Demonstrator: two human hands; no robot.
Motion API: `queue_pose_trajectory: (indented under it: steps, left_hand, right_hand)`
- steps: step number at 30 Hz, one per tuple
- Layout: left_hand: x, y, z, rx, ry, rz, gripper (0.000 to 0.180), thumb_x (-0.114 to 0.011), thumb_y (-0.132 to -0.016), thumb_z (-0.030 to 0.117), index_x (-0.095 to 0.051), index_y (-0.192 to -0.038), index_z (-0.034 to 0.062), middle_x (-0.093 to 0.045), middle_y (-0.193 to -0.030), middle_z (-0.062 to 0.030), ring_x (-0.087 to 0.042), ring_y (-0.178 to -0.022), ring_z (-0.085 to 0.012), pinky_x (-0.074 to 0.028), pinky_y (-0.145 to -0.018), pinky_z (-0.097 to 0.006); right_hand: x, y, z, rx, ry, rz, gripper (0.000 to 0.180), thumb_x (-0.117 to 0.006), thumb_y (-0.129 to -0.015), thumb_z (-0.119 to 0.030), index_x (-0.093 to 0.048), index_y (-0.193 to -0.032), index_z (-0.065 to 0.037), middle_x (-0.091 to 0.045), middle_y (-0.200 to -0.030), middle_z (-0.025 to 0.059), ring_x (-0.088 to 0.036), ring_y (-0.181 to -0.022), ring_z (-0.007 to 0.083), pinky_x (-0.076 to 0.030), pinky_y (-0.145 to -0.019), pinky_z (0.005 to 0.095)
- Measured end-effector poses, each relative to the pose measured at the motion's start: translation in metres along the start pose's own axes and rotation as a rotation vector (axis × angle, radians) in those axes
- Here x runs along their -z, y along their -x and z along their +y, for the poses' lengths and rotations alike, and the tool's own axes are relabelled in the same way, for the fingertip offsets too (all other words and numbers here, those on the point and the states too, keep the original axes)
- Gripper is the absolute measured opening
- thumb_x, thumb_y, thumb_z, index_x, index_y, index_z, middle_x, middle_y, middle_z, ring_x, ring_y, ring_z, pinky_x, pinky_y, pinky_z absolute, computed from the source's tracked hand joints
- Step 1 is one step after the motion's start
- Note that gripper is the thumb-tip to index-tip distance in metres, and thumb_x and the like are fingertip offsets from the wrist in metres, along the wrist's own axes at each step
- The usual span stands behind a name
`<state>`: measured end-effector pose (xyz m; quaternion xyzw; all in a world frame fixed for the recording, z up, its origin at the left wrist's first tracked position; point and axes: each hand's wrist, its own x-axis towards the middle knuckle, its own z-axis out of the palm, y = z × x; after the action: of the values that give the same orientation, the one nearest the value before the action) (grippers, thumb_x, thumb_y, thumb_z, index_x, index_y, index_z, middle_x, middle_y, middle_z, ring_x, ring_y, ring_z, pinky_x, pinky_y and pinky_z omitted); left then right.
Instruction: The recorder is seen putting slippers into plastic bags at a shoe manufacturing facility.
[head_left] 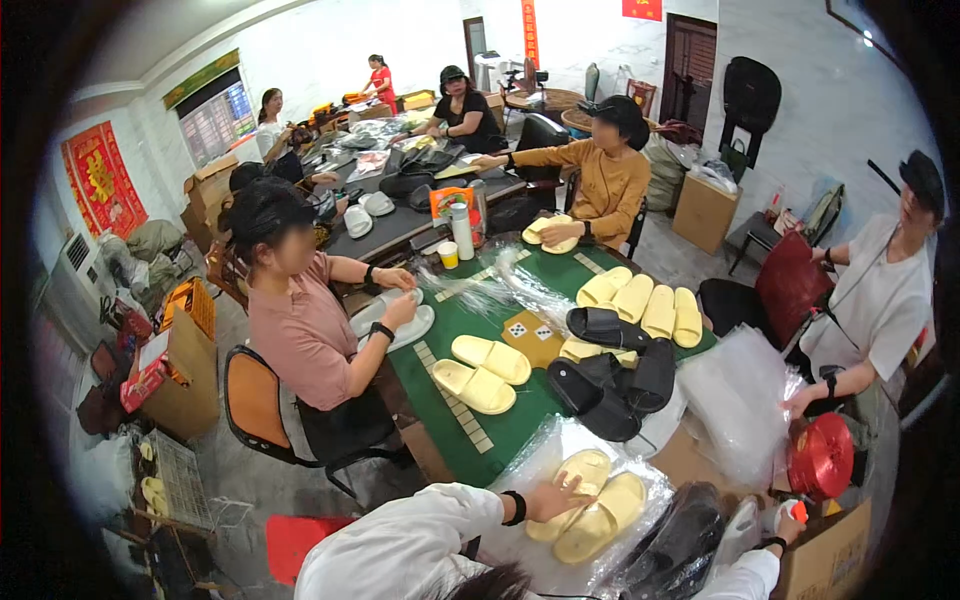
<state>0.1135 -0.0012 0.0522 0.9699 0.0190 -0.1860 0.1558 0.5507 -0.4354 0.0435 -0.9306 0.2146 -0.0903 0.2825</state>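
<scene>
My left hand (558, 497) lies with fingers spread on a pair of pale yellow slide slippers (603, 520), which rest on a clear plastic bag (530, 462) at the near edge of the table. Over at the lower right, my right hand (783, 530) is closed round a small white thing with an orange part (796, 511), whose kind I cannot make out. Between my hands lie black slippers in clear plastic (682, 535) and a whitish slipper (737, 537).
A green table (545, 400) bears yellow slippers (480, 375) and black slippers (610, 390). Clear bags (735, 390), a red round box (820, 457) and a cardboard box (830, 560) stand at my right. People sit left (300, 300) and ahead (590, 185); another person (870, 290) stands right.
</scene>
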Motion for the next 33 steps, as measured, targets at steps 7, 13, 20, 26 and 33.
queue_pose_trajectory:
  steps: [7, 13, 20, 26, 33]
  left_hand:
    - [-0.025, -0.010, -0.007, -0.044, -0.112, 0.131, 0.071, -0.038, -0.081, 0.008, -0.006, -0.137, 0.0365, -0.015, -0.138, -0.0269, -0.029, -0.118, -0.0530, -0.046, -0.081, -0.047]
    - [-0.004, -0.004, 0.001, -0.037, -0.116, 0.041, 0.081, -0.047, -0.075, 0.002, -0.006, -0.138, 0.0336, -0.013, -0.138, -0.0286, -0.024, -0.119, -0.0549, -0.043, -0.086, -0.048]
    - [-0.005, 0.011, -0.010, -0.094, -0.026, 0.005, 0.082, -0.048, -0.073, 0.004, -0.010, -0.137, 0.0375, -0.011, -0.139, -0.0285, -0.027, -0.118, -0.0541, -0.032, -0.095, -0.051]
    - [0.020, 0.022, -0.028, -0.392, -0.120, 0.309, 0.075, -0.050, -0.068, 0.007, -0.025, -0.136, 0.0263, -0.022, -0.135, -0.0291, -0.034, -0.113, -0.0504, -0.032, -0.092, -0.052]
    - [-0.009, 0.093, -0.129, -0.535, 0.329, -0.099, 0.032, -0.051, -0.078, 0.012, -0.054, -0.109, 0.0071, -0.055, -0.105, -0.0190, -0.054, -0.093, -0.0325, -0.043, -0.081, -0.038]
  right_hand:
    - [-0.011, -0.029, 0.022, 0.238, -0.059, -0.116, 0.074, -0.075, -0.061, -0.034, -0.036, -0.108, 0.008, -0.055, -0.099, 0.0228, -0.056, -0.093, 0.0366, -0.043, -0.084, 0.0386]
    - [0.027, 0.016, -0.046, 0.370, -0.180, -0.285, 0.044, -0.064, -0.069, -0.023, -0.049, -0.096, 0.008, -0.058, -0.094, 0.0205, -0.055, -0.089, 0.0332, -0.042, -0.081, 0.0374]
    - [0.050, 0.027, -0.089, 0.578, -0.106, -0.504, 0.039, -0.062, -0.075, -0.025, -0.055, -0.096, 0.008, -0.059, -0.090, 0.0194, -0.055, -0.086, 0.0253, -0.041, -0.080, 0.0332]
    - [0.092, 0.047, -0.054, 0.717, -0.036, -0.479, 0.036, -0.056, -0.078, -0.026, -0.057, -0.089, 0.008, -0.060, -0.083, 0.0219, -0.058, -0.079, 0.0254, -0.043, -0.071, 0.0358]
    - [0.121, 0.145, -0.084, 0.499, -0.120, -0.379, 0.036, -0.062, -0.077, -0.028, -0.058, -0.090, 0.006, -0.063, -0.079, 0.0163, -0.059, -0.072, 0.0235, -0.045, -0.065, 0.0347]
